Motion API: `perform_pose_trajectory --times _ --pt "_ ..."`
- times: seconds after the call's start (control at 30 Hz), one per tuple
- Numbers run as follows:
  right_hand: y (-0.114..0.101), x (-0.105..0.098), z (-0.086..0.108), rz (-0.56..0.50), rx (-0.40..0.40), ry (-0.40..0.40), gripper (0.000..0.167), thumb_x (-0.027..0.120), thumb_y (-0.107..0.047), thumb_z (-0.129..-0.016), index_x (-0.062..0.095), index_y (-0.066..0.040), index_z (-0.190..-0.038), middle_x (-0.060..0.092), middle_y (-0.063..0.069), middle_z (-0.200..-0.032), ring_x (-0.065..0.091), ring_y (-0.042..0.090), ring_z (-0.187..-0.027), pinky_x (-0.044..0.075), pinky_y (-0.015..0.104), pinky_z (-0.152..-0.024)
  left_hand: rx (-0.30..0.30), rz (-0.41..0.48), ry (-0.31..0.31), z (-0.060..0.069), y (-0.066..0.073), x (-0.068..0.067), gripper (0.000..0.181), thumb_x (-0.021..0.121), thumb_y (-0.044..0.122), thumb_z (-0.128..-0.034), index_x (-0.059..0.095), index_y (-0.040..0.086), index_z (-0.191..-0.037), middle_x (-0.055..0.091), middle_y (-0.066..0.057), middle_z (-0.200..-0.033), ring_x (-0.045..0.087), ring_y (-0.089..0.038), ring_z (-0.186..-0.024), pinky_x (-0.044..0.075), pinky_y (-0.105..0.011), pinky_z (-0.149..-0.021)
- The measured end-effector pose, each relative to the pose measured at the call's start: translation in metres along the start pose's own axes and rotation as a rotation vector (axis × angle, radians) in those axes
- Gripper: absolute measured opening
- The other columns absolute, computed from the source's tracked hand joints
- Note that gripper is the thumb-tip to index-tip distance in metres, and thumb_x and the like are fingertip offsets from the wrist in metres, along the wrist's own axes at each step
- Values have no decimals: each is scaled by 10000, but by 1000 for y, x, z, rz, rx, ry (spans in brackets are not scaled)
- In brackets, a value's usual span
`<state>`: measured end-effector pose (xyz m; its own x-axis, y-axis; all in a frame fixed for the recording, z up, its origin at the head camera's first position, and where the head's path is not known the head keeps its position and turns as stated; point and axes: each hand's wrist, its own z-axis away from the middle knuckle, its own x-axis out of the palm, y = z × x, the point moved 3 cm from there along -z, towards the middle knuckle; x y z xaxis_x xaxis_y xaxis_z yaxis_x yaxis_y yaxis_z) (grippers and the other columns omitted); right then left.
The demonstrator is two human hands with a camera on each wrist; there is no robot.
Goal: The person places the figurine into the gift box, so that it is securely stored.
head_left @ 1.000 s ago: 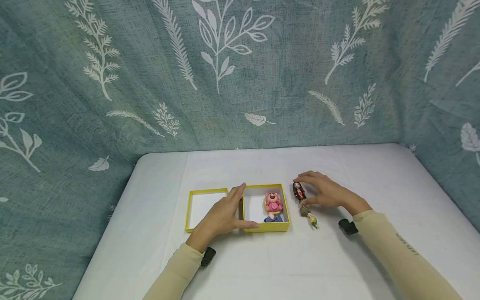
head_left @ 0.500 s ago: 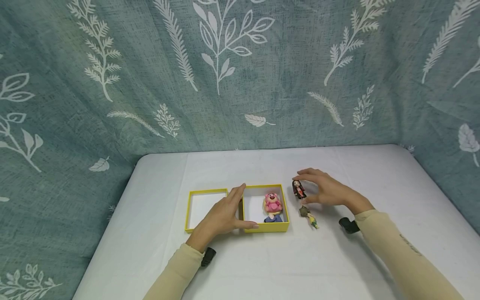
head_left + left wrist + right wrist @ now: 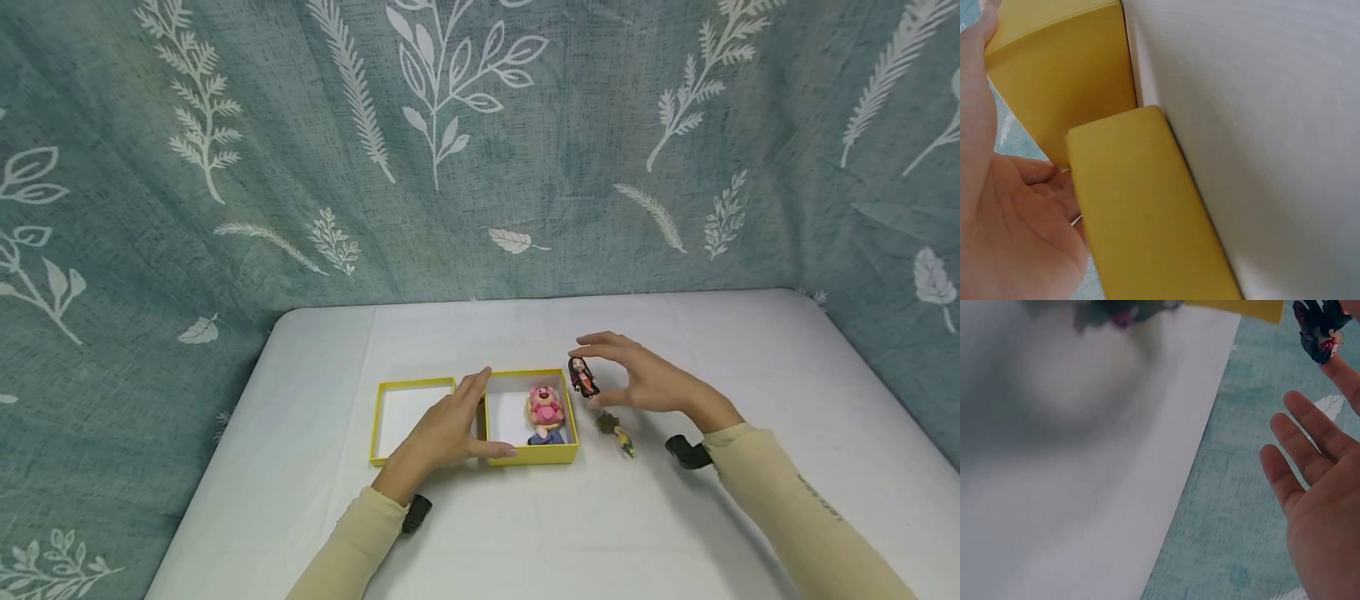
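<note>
My right hand pinches a small figurine with long black hair between thumb and fingertips, just off the right side of a yellow box. In the right wrist view the figurine sits at the fingertip, while the other fingers stay spread. My left hand holds the box at its left end, thumb at the near side and fingers at the far side. Inside the white-lined box lie a pink bear figure and a figure with a blue lower part. A brown-topped, yellow-green figurine lies below my right hand.
A shallow yellow-rimmed box lid, white inside, lies left of the box, partly behind my left hand. White cloth covers the table. A green leaf-patterned curtain hangs behind it.
The right hand has lifted the black-haired figurine and carried it left toward the box. The left hand, the box and the other figures stay where they were.
</note>
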<state>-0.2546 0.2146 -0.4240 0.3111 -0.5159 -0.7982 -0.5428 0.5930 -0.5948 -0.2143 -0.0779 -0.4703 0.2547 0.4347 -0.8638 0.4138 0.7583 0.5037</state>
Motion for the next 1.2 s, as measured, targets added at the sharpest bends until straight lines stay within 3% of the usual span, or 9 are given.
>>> perform_pose_trajectory --times 0.2,0.53,0.87,1.2 --pt "-20 7 -5 -43 -50 -22 707 840 -276 -774 533 -180 -1404 386 132 -1518 343 384 -1393 318 673 -1050 -1 8 -3 0 0 0 1238 707 744 -687 112 136 -1585 293 -94 -1585 491 -326 -1317 450 -456 -1054" --pt "-44 27 -18 -54 -104 -44 660 834 -368 -770 582 -213 -1360 420 91 -1499 362 339 -1385 219 678 -1065 4 18 0 -1 -2 1 1244 694 763 -678 123 128 -1583 301 -82 -1579 507 -320 -1300 463 -448 -1037" --pt "-47 46 -30 -17 -85 -69 696 862 -347 -737 587 -235 -1366 410 86 -1504 361 331 -1365 232 631 -1071 1 9 -3 -1 -2 1 1233 676 772 -685 110 148 -1585 285 -72 -1587 507 -305 -1302 463 -442 -1037" --pt "-46 59 -38 36 -100 -55 699 861 -292 -746 582 -126 -1366 410 177 -1490 334 377 -1390 198 649 -1065 8 15 3 -1 -1 0 1229 688 758 -687 125 132 -1582 300 -74 -1581 519 -289 -1287 469 -430 -1031"
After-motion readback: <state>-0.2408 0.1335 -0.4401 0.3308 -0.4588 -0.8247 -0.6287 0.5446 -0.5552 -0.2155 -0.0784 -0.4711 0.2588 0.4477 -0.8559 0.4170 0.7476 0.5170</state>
